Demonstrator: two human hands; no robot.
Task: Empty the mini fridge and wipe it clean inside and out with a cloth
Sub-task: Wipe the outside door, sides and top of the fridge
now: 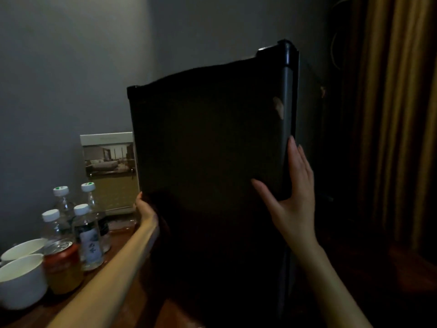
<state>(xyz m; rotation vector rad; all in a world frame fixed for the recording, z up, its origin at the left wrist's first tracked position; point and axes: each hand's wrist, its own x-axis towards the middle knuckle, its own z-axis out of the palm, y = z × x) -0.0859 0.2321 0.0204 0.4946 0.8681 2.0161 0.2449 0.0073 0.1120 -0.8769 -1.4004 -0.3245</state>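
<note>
The black mini fridge point(208, 138) stands on a wooden top, its door closed and its dark front facing me. My right hand point(294, 192) lies flat against the fridge's front right edge, fingers straight along the side and thumb spread across the front. My left hand point(144, 208) reaches to the fridge's lower left edge. Its fingers are lost in a very dark patch there, so I cannot tell whether they hold anything. No cloth is plainly visible.
On the wooden top point(132, 304) to the left stand several capped water bottles point(88, 235), a drink can point(62, 266) and two white cups point(22, 278). A framed photo card point(108, 166) leans on the grey wall behind. Brown curtains point(397, 138) hang at the right.
</note>
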